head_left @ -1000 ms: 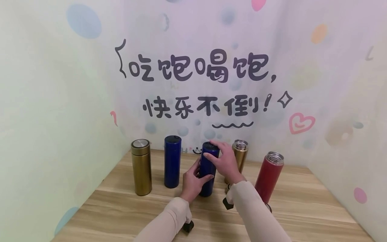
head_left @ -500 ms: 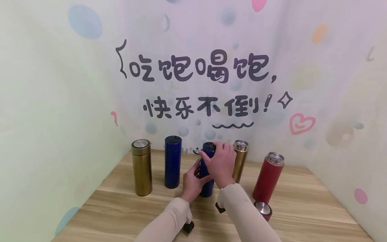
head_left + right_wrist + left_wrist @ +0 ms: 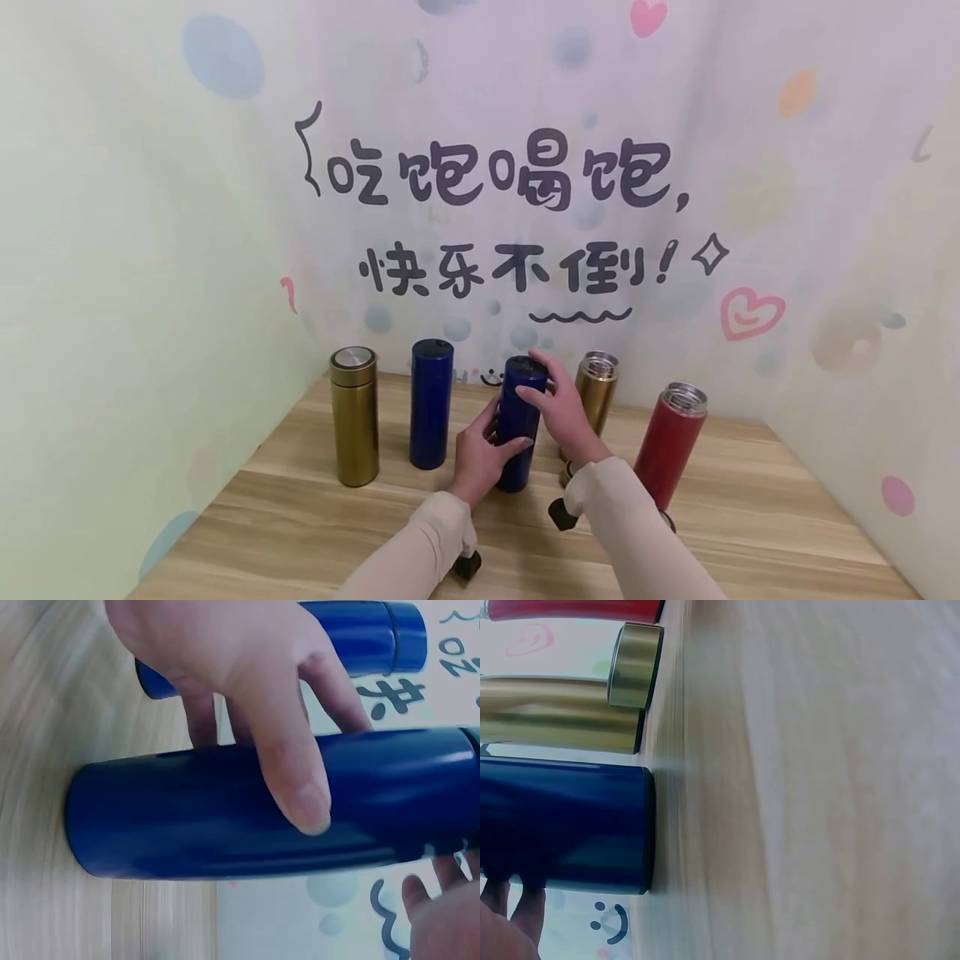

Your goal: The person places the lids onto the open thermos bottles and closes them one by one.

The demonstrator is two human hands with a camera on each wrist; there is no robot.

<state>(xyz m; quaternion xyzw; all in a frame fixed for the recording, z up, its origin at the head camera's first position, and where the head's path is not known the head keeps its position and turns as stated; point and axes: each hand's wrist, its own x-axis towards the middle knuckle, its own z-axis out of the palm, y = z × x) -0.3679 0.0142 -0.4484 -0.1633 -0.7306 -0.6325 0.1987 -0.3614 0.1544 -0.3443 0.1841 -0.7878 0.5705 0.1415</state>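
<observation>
A dark blue thermos [image 3: 517, 417] stands upright on the wooden table. My left hand [image 3: 477, 457] grips its body, thumb across the front, as the right wrist view also shows on the same thermos [image 3: 202, 817]. My right hand [image 3: 567, 412] holds the top at the black-topped lid [image 3: 525, 367], thumb in front and fingers behind. The lid still sits on the bottle. In the left wrist view the thermos base [image 3: 577, 825] touches the table, with fingertips [image 3: 526, 911] at its side.
Left of the hands stand a second blue thermos [image 3: 431, 408] and a lidded gold thermos [image 3: 356, 425]. On the right are a lidless gold bottle [image 3: 597, 392], its gold lid [image 3: 636, 667] beside it, and a lidless red bottle [image 3: 670, 446]. A printed cloth [image 3: 465, 100] hangs behind.
My right hand turned leftward over the lid half a second ago, then swung back right to about its earlier pose. The left hand keeps its grip; the thermos stays in place.
</observation>
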